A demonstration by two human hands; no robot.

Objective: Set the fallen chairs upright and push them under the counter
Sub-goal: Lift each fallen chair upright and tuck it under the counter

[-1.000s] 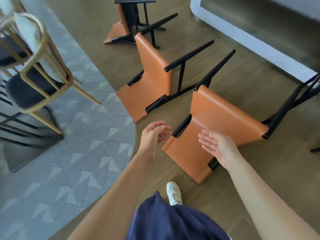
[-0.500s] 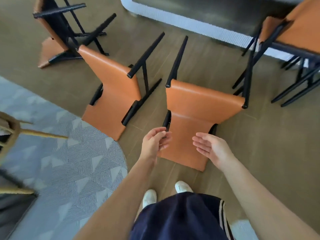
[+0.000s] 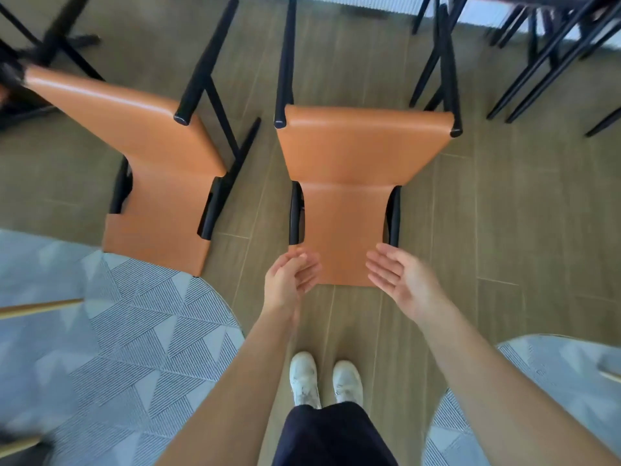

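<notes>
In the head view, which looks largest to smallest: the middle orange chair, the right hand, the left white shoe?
Middle orange chair
Right hand
Left white shoe
The hand is nearer the camera, so the last two are unsure.

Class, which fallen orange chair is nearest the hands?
The right chair, its backrest between the left hand and right hand; the left chair lies aside.

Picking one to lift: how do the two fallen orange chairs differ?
The centre orange chair lies straight ahead, its end between left hand and right hand; the left orange chair lies slanted. The left chair's corner meets the grey rug; the centre chair's does not. Both lie tipped over.
</notes>
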